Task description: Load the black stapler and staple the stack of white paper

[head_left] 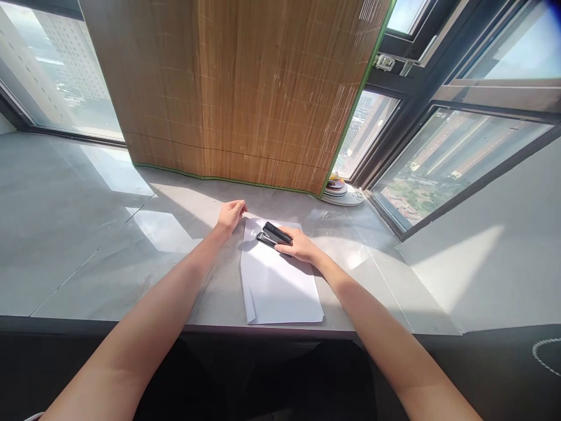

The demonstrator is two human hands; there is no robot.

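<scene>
A black stapler (277, 233) is in my right hand (302, 245), its jaws apart and its front toward the upper left. Both lie over the upper part of a stack of white paper (284, 292) on the grey stone-look sill. The lower left corner of the top sheet is folded up. Just beyond the paper's upper left corner, my left hand (230, 216) is closed with fingers curled together. Whether anything small is between those fingers is hidden.
A brown bamboo blind (245, 93) with green edging hangs down to the back of the sill (109, 245). Stacked plates (344, 196) stand at the back right, by the window frame. A white wall (491, 245) bounds the right side; the sill's dark front edge faces me.
</scene>
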